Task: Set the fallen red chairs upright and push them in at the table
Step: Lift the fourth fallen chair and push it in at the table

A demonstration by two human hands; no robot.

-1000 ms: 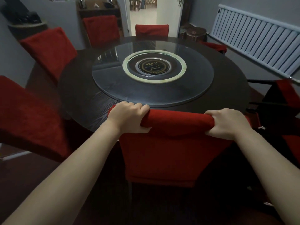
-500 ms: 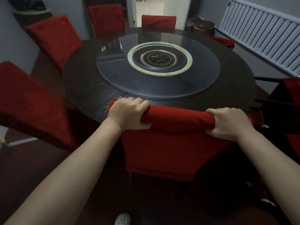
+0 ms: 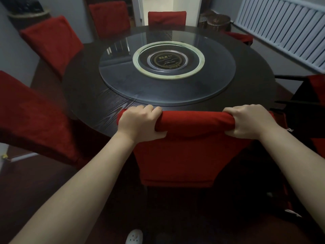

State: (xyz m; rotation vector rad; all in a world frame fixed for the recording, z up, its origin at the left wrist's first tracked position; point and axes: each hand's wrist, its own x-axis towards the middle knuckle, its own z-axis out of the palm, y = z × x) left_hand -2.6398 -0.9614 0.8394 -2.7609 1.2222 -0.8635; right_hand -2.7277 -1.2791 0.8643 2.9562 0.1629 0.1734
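Left hand (image 3: 139,124) and right hand (image 3: 249,120) both clamp the top rail of the near red chair (image 3: 184,155) — fingers curled over the front, thumbs tucked under at the back, one hand at each end of the rail. The near red chair stands upright with its back to the camera and its top edge right at the rim of the round dark table (image 3: 98,111) (seat hidden behind the backrest, so can't tell how far under it sits). A glass turntable (image 3: 123,81) lies on the table, with a pale ring (image 3: 168,77) around a dark centre disc. Four more red-covered chairs are upright: left near chair (image 3: 31,117) angled beside the table, left far chair (image 3: 51,41), back-left chair (image 3: 109,18) standing off by the wall, back chair (image 3: 167,18) close in at the far rim. The right-edge chair (image 3: 316,85) looks tipped over — its black legs (image 3: 288,77) point sideways toward the table. A low red piece (image 3: 241,36) shows past the far-right rim; can't tell what position it's in. White radiator (image 3: 281,29) on the right wall, wicker baskets (image 3: 214,20) in the far corner, one white shoe (image 3: 133,236) at the bottom edge.
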